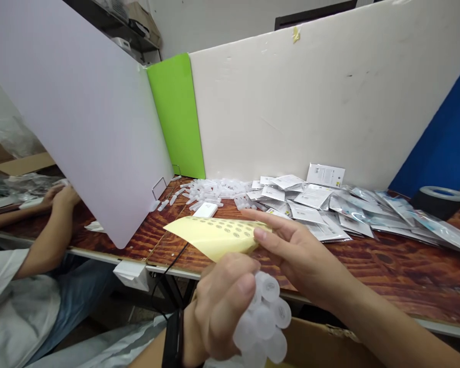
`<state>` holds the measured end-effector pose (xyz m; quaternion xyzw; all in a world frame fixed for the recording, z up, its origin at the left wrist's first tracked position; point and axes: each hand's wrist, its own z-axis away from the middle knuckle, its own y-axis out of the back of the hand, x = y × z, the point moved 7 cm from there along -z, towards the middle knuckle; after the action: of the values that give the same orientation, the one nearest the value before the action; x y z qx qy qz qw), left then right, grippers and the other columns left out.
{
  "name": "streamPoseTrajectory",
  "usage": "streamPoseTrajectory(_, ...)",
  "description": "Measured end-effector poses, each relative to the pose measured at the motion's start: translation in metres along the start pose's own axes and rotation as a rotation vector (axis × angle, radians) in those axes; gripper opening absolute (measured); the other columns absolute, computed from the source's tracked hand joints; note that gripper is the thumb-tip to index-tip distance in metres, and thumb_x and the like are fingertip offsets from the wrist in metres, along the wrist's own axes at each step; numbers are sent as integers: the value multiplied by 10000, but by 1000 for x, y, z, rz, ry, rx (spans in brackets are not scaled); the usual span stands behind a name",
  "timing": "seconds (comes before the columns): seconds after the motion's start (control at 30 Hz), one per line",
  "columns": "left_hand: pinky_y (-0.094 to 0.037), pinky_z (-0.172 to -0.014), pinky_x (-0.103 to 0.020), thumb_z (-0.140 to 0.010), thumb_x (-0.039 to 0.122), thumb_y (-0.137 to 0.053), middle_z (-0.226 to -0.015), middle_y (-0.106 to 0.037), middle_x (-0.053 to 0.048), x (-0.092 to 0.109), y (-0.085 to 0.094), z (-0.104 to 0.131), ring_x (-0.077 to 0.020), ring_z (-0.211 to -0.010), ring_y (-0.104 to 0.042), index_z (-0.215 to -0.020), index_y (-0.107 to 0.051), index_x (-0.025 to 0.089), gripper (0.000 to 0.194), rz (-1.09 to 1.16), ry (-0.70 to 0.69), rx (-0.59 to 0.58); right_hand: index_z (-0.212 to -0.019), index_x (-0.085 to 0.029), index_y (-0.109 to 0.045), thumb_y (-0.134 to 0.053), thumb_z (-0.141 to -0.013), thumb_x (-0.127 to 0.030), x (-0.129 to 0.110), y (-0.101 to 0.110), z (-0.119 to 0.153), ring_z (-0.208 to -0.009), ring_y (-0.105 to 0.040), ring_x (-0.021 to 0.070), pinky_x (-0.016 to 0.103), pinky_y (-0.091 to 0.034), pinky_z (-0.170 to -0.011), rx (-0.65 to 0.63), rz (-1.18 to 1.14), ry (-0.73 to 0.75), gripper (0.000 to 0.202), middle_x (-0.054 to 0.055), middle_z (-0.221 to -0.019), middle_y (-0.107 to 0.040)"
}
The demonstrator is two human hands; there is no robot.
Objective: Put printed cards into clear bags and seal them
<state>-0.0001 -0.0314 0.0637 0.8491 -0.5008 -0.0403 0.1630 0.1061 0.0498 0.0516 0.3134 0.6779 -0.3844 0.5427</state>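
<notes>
My left hand (224, 306), with a black band on its wrist, is closed around a bundle of translucent white plastic tubes (265, 321). Their round ends face right, and at least two carry a small printed round sticker. Just above that hand is a pale yellow sticker sheet (210, 243), bowed, with rows of small round printed stickers along its far side. The thumb and index finger of my right hand (299, 250) are at the sheet's right end, closed on it. Whether my left fingers also touch the sheet is hidden.
Loose translucent tubes (214, 190) lie in a heap on the wooden table (383, 271), beside a small white box (205, 210). Packaged white cards (310, 197) and a black tape roll (439, 202) are rightward. A cardboard box (318, 345) sits below. Another person's arm (49, 225) is left.
</notes>
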Motion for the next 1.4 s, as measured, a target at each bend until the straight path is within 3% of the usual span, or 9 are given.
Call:
streamPoseTrajectory(0.13,-578,-684,-363,-741,179,-665,-971,-623,-102,3,-1,0,-224,-818,-649,-1378,-312,115,732,104,11,108,-943,-183,-688,-731,-738,-283,1,6,-3,-667,-621,121,238,-494,-641,144,-102,80,232,7,-750,-675)
streamPoseTrajectory(0.23,-568,-709,-347,-707,164,-671,-951,-622,-63,-4,0,0,-217,-812,-661,-1401,-240,169,817,152,194,121,-884,-175,-714,-733,-712,-263,-5,14,-3,-630,-599,122,230,-488,-577,213,14,167,194,22,-744,-675)
streamPoseTrajectory(0.33,-554,-732,-330,-699,131,-657,-876,-634,0,-14,5,-1,-185,-759,-666,-1353,-282,274,767,187,414,164,-823,-183,-725,-714,-706,-248,-11,17,-2,-620,-589,128,235,-492,-558,231,118,233,134,21,-727,-664)
streamPoseTrajectory(0.5,-565,-693,-289,-704,124,-681,-816,-671,25,-23,10,-2,-153,-715,-670,-1286,-373,272,675,260,529,240,-929,-212,-707,-631,-779,-286,-16,17,1,-758,-637,206,336,-541,-655,280,440,288,184,56,-845,-667)
streamPoseTrajectory(0.6,-570,-665,-259,-690,78,-687,-812,-678,16,-28,9,1,-146,-719,-676,-1267,-394,231,664,264,556,287,-1046,-197,-678,-622,-802,-273,-35,15,13,-1087,-558,330,497,-487,-866,465,869,553,262,146,-1161,-565)
streamPoseTrajectory(0.7,-568,-646,-258,-683,87,-701,-822,-673,0,-30,8,2,-157,-715,-680,-1265,-397,205,667,222,559,295,-957,-140,-695,-651,-776,-163,-54,0,35,-1334,-251,426,604,-271,-1042,656,1240,929,187,200,-1387,-359)
streamPoseTrajectory(0.9,-541,-579,-213,-652,142,-746,-773,-641,11,-25,12,3,-163,-724,-675,-1239,-433,188,667,85,499,292,-817,-118,-661,-580,-806,-40,-47,-26,33,-924,-570,253,416,-495,-792,315,1208,1007,113,139,-941,-650)
streamPoseTrajectory(1.13,-546,-614,-237,-677,168,-730,-757,-651,10,-25,11,4,-170,-724,-670,-1225,-429,232,629,207,552,270,-793,-116,-623,-552,-836,-25,-40,-27,30,-798,-563,185,347,-490,-698,279,1092,979,123,95,-842,-647)
streamPoseTrajectory(1.4,-551,-654,-243,-729,216,-707,-774,-675,11,-37,1,12,-137,-684,-648,-1147,-463,277,488,746,824,395,-896,-114,-631,-595,-784,39,-36,-25,32,-850,-585,168,336,-502,-754,259,970,1020,193,91,-901,-655)
